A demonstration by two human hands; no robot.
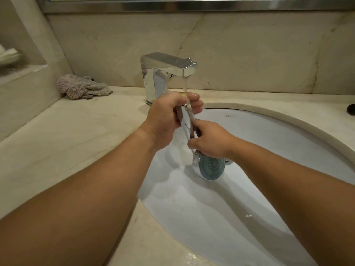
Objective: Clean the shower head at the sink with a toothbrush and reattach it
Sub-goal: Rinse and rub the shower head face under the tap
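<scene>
Fingers (194, 102) of the left hand (169, 116) curl round the upper end of the shower head (211, 167)'s chrome handle, lifting its open end right under the stream from the tap (169, 68), probably so water runs down through the body and flushes the nozzles. Just below them, the right hand (209, 141) clenches the lower handle near the neck, steadying the wet, slippery chrome and tilting the blue spray face down and toward the viewer, over the white basin (269, 150), where any runoff would fall into the bowl. No toothbrush shows in either hand, so this looks like rinsing, either ahead of or after scrubbing; reattaching remains undone. Further left of the hands, a crumpled cloth (82, 86) lies on the marble worktop (76, 135) against the back wall.
</scene>
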